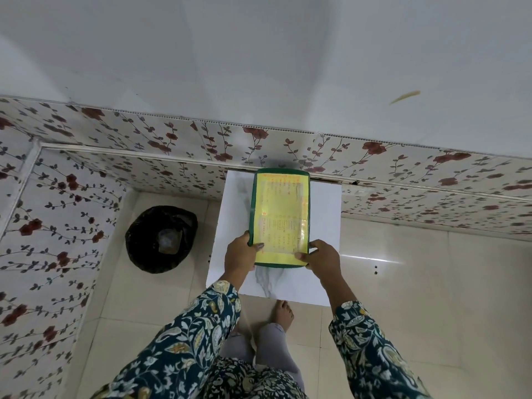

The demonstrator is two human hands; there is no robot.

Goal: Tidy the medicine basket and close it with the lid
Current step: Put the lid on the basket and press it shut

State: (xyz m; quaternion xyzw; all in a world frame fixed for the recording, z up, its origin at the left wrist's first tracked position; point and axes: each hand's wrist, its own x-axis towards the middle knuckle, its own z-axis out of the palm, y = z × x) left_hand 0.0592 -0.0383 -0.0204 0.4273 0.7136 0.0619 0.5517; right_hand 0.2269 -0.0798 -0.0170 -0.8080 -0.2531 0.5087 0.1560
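A green-rimmed rectangular lid (279, 217) with a yellow printed sheet on its top lies flat over the small white marble-patterned table (325, 226), its far end near the wall. My left hand (240, 253) grips the lid's near left corner, thumb on top. My right hand (319, 256) holds the near right corner the same way. The basket under the lid and anything in it are hidden.
A black bin (161, 239) lined with a dark bag stands on the tiled floor left of the table. Floral-tiled walls (403, 168) run behind the table and on the left. My bare foot (283, 312) is just under the table's near edge.
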